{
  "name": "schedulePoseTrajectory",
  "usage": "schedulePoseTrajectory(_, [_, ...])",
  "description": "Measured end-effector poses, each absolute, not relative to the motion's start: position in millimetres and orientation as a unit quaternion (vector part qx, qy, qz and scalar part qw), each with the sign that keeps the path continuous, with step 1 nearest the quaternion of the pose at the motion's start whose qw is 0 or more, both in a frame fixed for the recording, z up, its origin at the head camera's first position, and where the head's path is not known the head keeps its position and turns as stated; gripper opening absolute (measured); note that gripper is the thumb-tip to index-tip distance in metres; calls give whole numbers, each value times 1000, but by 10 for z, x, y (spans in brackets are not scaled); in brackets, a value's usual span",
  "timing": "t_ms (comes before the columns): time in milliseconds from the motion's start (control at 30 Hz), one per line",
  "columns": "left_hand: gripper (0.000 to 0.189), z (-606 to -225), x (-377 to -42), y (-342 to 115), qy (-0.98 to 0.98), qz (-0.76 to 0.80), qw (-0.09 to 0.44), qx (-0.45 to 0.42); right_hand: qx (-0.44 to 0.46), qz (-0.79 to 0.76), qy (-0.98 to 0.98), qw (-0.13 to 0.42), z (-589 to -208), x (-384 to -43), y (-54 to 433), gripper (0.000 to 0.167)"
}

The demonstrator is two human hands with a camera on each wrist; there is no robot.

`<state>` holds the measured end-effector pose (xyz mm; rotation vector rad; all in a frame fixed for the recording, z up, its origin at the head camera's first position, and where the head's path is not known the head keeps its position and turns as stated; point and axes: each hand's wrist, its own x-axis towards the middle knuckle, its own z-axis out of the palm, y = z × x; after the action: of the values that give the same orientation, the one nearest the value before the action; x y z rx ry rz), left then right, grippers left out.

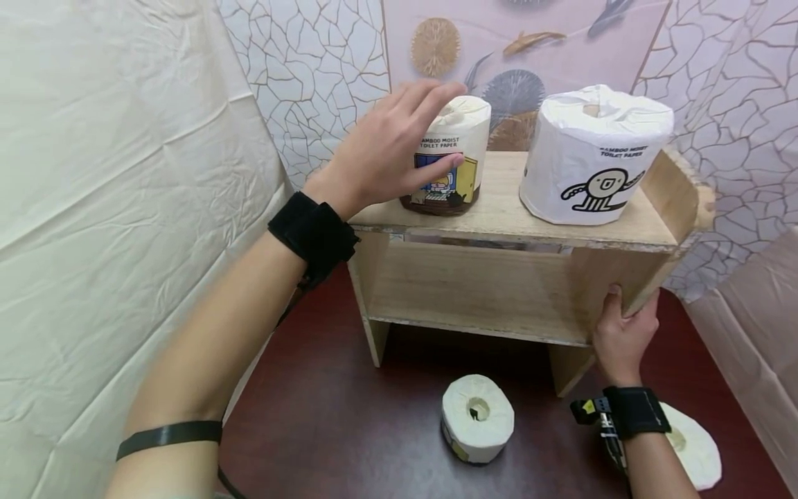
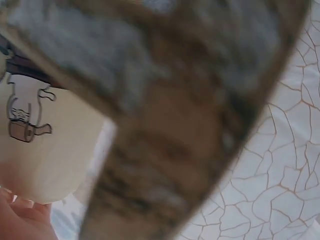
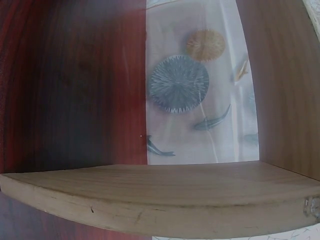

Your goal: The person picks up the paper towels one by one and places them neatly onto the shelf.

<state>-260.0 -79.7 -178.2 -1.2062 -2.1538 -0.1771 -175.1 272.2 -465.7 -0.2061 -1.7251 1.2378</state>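
My left hand [image 1: 391,145] holds a wrapped toilet paper roll [image 1: 472,138] on the left of the shelf's top board, thumb across its printed front and the other fingers over its upper side. In the left wrist view, the same roll [image 2: 60,150] shows beyond a blurred wooden edge, with part of the hand [image 2: 25,220] beneath it. Lower right, my right hand [image 1: 623,339] grips the side panel of the wooden shelf [image 1: 474,284], its thumb on the inner face. A second roll [image 1: 589,166], white with a black cartoon figure, stands at the top board's right.
On the dark red table [image 1: 349,430], one toilet paper roll [image 1: 476,430] stands before the shelf. Another roll [image 1: 695,450] lies partly hidden behind the right forearm. A raised wooden end [image 1: 673,194] bounds the top board. Behind hangs a patterned cloth [image 1: 561,62]; pale fabric [image 1: 125,138] covers the left.
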Motion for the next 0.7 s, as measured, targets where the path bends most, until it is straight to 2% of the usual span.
schedulePoseTrajectory(267, [88,-1896,-2436,-876,-830,-89,375,-404,-90,513,-705,482,-4663,-1731,2713,43])
schedulePoseTrajectory(433, [87,-2093,-2375,-966,-812,-135,415,-388,-96,506,-710,480,-4672,-1742,2727,45])
schedulePoseTrajectory(700, [88,-2348,-2318,-1108,-809,-152,443,-355,-95,514,-705,479,-4655,-1757,2723,44])
